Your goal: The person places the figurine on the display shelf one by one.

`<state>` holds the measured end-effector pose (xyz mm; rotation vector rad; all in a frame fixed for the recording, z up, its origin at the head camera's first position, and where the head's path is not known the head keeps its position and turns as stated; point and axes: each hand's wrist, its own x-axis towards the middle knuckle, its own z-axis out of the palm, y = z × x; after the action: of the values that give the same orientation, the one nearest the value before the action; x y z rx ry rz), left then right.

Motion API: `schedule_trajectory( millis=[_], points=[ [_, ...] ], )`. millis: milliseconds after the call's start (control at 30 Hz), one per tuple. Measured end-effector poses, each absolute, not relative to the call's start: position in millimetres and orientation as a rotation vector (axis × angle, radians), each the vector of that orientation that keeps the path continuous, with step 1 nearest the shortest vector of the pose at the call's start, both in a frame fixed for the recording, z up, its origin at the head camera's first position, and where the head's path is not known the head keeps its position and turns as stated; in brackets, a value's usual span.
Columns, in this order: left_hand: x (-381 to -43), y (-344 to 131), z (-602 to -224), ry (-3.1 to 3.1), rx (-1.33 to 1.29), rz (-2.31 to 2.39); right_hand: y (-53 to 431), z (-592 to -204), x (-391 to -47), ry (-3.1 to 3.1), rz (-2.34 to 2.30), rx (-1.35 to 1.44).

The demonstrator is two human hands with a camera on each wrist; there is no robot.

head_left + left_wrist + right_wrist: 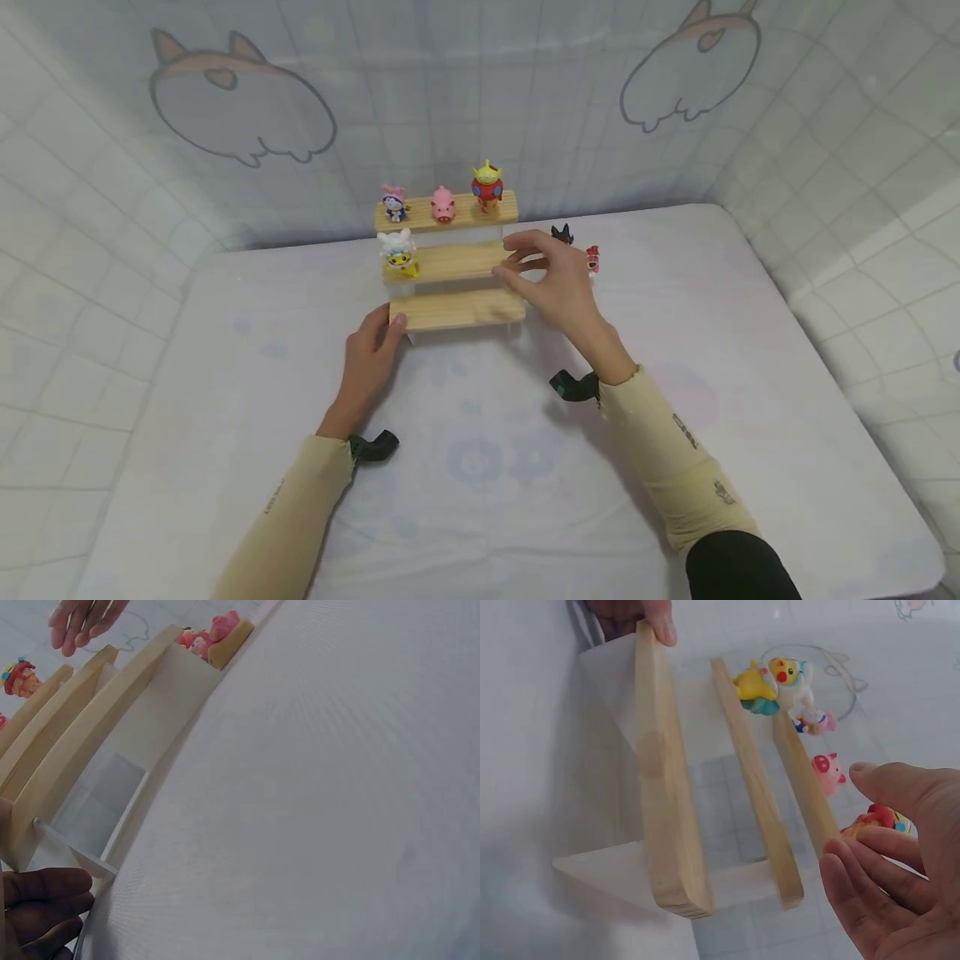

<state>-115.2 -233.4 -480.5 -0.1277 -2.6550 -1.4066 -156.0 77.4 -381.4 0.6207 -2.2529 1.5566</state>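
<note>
A three-step wooden display shelf (457, 310) with white side supports stands on the table. At the left end of its lowest step my left hand (372, 343) grips the board, thumb on top. My right hand (557, 282) is by the right end of the middle step, thumb and fingers apart with nothing between them. On the top step sit a pink-hatted figurine (394, 204), a pink pig figurine (443, 205) and a three-eyed alien figurine (487, 187) in red. A yellow figurine in a white hood (399, 253) sits at the middle step's left end.
Behind my right hand, a dark-eared figurine (562, 234) and a red-and-pink figurine (593, 259) stand on the white-covered table (480, 517). A curtain with animal drawings (480, 92) hangs behind the shelf.
</note>
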Motion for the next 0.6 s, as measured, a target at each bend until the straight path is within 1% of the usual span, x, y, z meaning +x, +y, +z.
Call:
schedule_trajectory(
  millis=[267,400,600],
  points=[
    [-117,-234,-484,-2.636,-0.126,-1.420,90,-384,-159,-2.264,1.540,0.576],
    [-119,-234,-484,-2.643,-0.138,-1.416,111,-385,-161,-2.250,1.490,0.513],
    [-121,-234,-487,-2.654,-0.123,-1.411,149,-378,-154,-2.285,1.408,0.373]
  ],
)
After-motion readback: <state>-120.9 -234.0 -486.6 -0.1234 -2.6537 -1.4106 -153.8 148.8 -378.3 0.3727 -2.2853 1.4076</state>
